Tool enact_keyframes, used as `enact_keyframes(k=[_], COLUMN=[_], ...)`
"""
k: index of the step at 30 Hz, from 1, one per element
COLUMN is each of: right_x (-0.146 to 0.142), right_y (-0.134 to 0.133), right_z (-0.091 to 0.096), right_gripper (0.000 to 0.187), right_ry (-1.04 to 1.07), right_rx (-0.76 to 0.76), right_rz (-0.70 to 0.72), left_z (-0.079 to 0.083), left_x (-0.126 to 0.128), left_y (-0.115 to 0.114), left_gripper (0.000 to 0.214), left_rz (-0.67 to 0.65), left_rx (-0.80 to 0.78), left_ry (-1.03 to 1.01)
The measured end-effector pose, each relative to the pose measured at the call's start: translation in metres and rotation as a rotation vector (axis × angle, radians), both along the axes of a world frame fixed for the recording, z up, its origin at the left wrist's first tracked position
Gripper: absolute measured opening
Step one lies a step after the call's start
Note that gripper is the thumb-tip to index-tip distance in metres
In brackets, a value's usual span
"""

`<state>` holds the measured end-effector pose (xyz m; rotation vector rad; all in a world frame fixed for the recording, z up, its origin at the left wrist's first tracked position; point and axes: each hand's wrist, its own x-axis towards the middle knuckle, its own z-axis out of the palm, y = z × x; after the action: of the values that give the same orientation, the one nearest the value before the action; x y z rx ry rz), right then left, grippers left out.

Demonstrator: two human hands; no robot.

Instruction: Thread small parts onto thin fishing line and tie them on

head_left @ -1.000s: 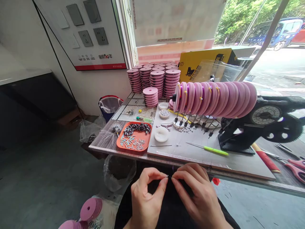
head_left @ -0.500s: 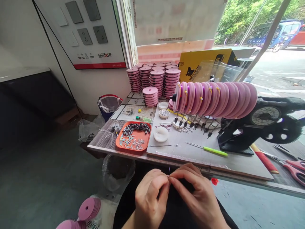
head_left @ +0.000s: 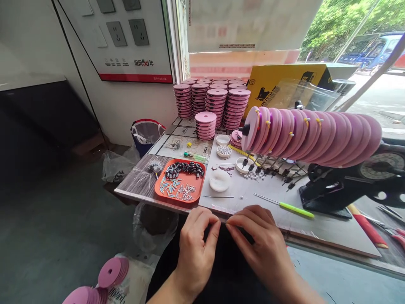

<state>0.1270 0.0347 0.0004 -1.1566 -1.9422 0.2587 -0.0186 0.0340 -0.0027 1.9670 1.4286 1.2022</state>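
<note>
My left hand (head_left: pixel 200 242) is closed in a pinch, thumb against forefinger, just in front of the table edge. Facing it across a small gap, my right hand (head_left: pixel 257 240) pinches the same way. Whatever sits between the fingertips of either hand is too fine to make out. Beyond them on the grey board (head_left: pixel 234 207) lie a thin metal rod (head_left: pixel 218 196), a small white bead (head_left: pixel 242 197) and a hook tool with a lime-green handle (head_left: pixel 295 210). Left of these is an orange tray (head_left: pixel 158 192) with black pieces, bluish tubes and small silvery parts.
A row of pink spools (head_left: pixel 310 133) hangs on a black winding machine (head_left: pixel 335 185) at right. Stacked pink spools (head_left: pixel 217 101) stand behind, near a yellow box (head_left: pixel 268 80). A white round dish (head_left: pixel 220 180) and a bead dish (head_left: pixel 224 151) rest on the board. Scissors (head_left: pixel 400 238) lie far right.
My hands have come apart slightly at the fingertips and risen a little toward the table edge. The view has shifted, with the spool row now larger and farther right.
</note>
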Motion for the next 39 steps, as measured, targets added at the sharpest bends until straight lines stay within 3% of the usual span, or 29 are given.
enact_keyframes(k=[4, 8, 14, 18, 22, 29, 39], right_x=[0.002, 0.003, 0.001, -0.001, -0.002, -0.002, -0.001], right_y=[0.015, 0.024, 0.027, 0.024, 0.022, 0.025, 0.024], right_z=[-0.001, -0.001, 0.0, -0.004, -0.007, -0.006, -0.009], right_gripper=[0.015, 0.019, 0.022, 0.02, 0.019, 0.026, 0.03], right_ry=[-0.048, -0.123, -0.139, -0.09, -0.082, -0.23, -0.271], right_rx=[-0.046, -0.118, -0.114, -0.084, -0.051, -0.009, 0.008], right_rz=[0.026, 0.026, -0.001, -0.037, -0.053, -0.035, -0.051], left_z=[-0.002, -0.002, -0.019, -0.032, -0.035, -0.032, -0.036], left_x=[-0.006, -0.016, -0.014, -0.005, -0.002, -0.003, 0.001], left_y=[0.009, 0.003, -0.012, -0.015, -0.015, -0.012, -0.016], left_gripper=[0.009, 0.021, 0.051, 0.068, 0.075, 0.067, 0.076], left_rz=[0.046, 0.085, -0.101, -0.129, -0.132, -0.076, -0.063], left_rx=[-0.034, -0.051, 0.032, 0.028, 0.03, 0.097, 0.125], left_ry=[0.02, 0.049, 0.424, 0.592, 0.59, 0.728, 0.717])
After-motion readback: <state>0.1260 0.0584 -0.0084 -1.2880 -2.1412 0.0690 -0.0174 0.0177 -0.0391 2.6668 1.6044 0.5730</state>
